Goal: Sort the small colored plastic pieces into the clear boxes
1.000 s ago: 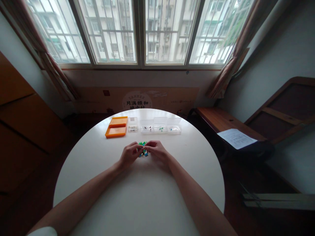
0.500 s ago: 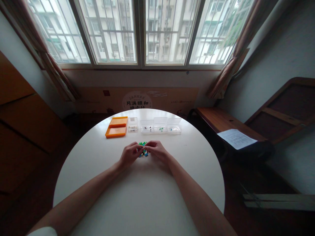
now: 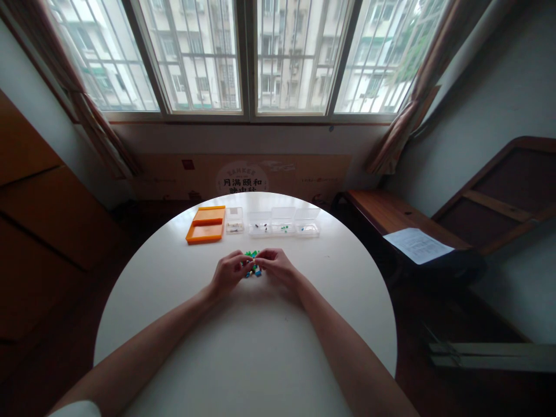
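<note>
A small pile of green, blue and yellow toy bricks [image 3: 258, 273] lies on the white round table [image 3: 269, 359]. Over this pile my left hand [image 3: 229, 270] and my right hand [image 3: 278, 264] meet, fingertips almost touching. Each has thumb and forefinger pinched together. Whatever sits between the fingertips is too small to make out. Part of the pile is hidden behind my fingers.
Beyond my hands stands an open orange case [image 3: 205, 233]. To its right is a small clear box [image 3: 234, 227], then a row of open clear boxes [image 3: 284, 231] with a few tiny pieces. A paper sheet [image 3: 417, 245] lies on the wooden bench [image 3: 391, 208].
</note>
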Demonstrator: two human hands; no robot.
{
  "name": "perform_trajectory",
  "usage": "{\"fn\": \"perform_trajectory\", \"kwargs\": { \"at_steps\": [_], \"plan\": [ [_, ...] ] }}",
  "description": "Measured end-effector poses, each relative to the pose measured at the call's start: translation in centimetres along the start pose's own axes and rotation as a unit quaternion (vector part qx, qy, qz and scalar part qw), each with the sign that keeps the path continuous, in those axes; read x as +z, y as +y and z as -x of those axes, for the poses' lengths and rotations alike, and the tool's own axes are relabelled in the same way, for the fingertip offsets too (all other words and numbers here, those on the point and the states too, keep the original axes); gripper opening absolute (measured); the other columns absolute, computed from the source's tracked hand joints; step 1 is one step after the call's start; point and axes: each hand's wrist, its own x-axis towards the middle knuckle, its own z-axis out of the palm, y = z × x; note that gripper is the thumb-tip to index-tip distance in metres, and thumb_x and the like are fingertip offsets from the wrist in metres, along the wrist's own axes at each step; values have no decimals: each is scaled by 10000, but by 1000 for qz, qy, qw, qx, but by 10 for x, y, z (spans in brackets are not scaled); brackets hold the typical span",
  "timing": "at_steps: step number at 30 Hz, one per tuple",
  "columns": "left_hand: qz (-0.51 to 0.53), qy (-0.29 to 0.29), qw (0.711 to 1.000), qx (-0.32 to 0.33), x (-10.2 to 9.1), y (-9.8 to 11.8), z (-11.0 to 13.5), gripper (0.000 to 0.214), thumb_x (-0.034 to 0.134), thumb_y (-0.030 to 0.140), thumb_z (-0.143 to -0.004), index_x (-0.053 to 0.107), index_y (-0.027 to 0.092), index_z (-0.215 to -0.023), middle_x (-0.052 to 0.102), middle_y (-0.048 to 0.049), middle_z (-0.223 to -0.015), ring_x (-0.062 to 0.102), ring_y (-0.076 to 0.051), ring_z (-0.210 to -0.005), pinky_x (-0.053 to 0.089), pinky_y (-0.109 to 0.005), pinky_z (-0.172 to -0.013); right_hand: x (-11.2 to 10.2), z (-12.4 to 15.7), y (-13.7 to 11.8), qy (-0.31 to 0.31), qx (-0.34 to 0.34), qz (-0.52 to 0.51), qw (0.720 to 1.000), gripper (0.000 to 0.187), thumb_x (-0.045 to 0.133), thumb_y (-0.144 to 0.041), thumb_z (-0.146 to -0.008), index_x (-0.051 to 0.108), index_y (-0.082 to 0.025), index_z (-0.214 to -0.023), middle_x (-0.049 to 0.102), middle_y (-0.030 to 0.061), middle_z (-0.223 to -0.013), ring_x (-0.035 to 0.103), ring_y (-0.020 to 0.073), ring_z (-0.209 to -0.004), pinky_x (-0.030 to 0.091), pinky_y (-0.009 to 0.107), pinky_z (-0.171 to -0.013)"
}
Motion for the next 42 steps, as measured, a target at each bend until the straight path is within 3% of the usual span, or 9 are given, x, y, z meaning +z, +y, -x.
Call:
{"fn": "perform_trajectory", "kwargs": {
  "at_steps": [42],
  "plan": [
    [-27, -1, 1000, 1, 0, 1, 0, 142, 571, 264, -815, 673, 169, -842, 561, 1, -692, 474, -53, -510, 405, -166, -505, 0, 0, 2, 0, 7, 4, 1000, 307, 763, -371, -579, 686, -114, -728, 619, 11, -598, 509, 92, -539, 383, 231, -534]
  ]
}}
